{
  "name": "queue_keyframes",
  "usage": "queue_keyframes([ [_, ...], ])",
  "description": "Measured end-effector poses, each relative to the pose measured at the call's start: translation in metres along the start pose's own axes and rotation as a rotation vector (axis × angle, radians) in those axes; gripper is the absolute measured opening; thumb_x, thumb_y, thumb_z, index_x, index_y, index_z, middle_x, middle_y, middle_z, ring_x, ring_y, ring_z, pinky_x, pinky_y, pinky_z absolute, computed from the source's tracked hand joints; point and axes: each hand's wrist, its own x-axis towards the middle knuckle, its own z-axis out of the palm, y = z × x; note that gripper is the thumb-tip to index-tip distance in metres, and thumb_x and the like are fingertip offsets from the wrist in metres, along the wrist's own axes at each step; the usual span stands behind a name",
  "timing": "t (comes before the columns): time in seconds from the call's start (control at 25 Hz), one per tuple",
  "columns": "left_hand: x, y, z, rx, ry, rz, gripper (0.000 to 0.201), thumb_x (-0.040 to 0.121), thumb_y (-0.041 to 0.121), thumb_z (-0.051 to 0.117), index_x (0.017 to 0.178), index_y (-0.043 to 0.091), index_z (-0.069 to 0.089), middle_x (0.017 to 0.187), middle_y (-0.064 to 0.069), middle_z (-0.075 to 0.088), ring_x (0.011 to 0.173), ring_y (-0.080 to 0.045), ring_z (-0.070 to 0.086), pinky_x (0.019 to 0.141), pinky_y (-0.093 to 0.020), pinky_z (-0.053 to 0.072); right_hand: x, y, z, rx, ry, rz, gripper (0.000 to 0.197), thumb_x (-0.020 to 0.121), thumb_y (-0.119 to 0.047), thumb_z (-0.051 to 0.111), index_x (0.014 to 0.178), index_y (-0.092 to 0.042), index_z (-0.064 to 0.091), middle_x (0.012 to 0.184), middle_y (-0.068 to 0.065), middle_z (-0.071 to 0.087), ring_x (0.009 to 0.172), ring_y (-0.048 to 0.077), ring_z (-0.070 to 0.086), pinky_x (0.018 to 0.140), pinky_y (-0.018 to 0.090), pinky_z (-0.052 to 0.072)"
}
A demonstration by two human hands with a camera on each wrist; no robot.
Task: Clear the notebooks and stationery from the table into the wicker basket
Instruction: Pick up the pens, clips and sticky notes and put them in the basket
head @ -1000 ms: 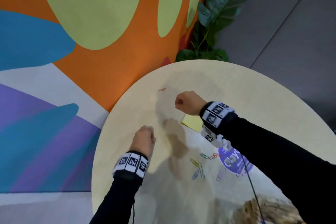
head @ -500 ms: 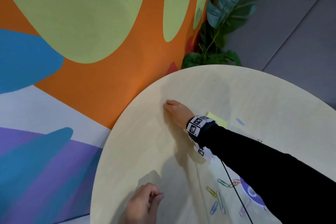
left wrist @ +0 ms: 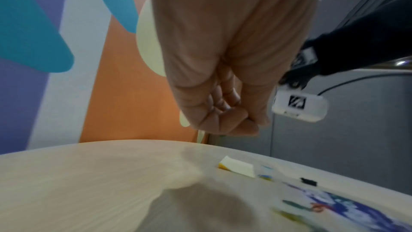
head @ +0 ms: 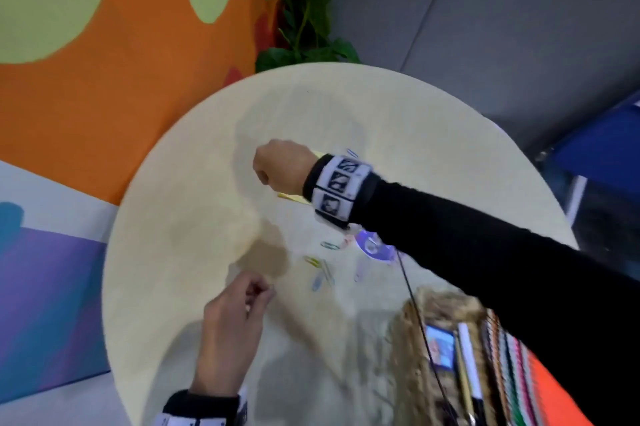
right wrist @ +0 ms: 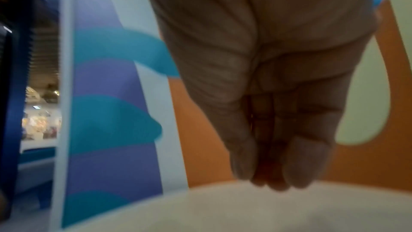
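Tabletop (head: pixel 433 135): round, pale wood; we stand at its 6 o'clock edge.

Basket (head: pixel 415 349): wicker, at 5 o'clock, already holding notebooks (head: pixel 509 366) on edge, likely so more can slot in.

Clips (head: pixel 320 270): a loose coloured scatter near centre, with one blue stray at 1 o'clock.

Sticky pad (left wrist: pixel 237 166): yellow, flat, half hidden under our right wrist in the head view.

Purple disc (head: pixel 374 247): beside the clips; blurred, kind unclear.

Right hand (head: pixel 282 166): raised above the tabletop toward 11 o'clock, fingers bunched to the thumb as for a small pinch. We cannot tell what, if anything, it holds.

Left hand (head: pixel 232 328): at 7 o'clock, fingers curled into the palm; contents hidden, so we cannot tell its load either.

Relation: the clips lie between our hands and slightly toward 3 o'clock, apart from both; the pad is just under the right wrist; the basket is near the right elbow.
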Motion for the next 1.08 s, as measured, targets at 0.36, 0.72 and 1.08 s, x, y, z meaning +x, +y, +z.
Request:
queue_keyframes([
  [0.36,-0.058,0.097,0.051,-0.125,-0.213,0.232,0.014,0.081,0.008,0.07,0.074,0.016,0.062,0.078,0.009,0.067,0.062,-0.007,0.067,0.057,-0.005,0.043,-0.298,0.049,0.029,0.276,-0.142,0.129,0.014,0.079,-0.007,0.058,0.082,-0.013,0.07,0.086,0.003,0.074,0.078,0.016,0.062,0.072,0.026,0.044],
  [0.72,-0.132,0.134,0.073,0.054,-0.302,0.567,0.03,0.075,-0.002,0.053,0.083,0.014,0.077,0.088,0.0,0.078,0.08,-0.006,0.07,0.078,-0.01,0.051,-0.294,0.057,0.171,0.044,-0.445,0.085,0.025,0.091,-0.003,0.044,0.105,0.006,0.062,0.112,0.025,0.064,0.101,0.037,0.062,0.081,0.039,0.049],
  [1.08,-0.153,0.153,0.12,0.818,-0.565,0.479,0.033,0.092,0.007,0.042,0.12,0.016,0.057,0.126,0.0,0.059,0.123,-0.025,0.042,0.095,-0.039,0.04,-0.327,0.085,0.141,0.226,-0.177,0.123,0.025,0.086,-0.005,0.052,0.105,-0.004,0.069,0.104,0.015,0.071,0.098,0.031,0.064,0.077,0.031,0.047],
])
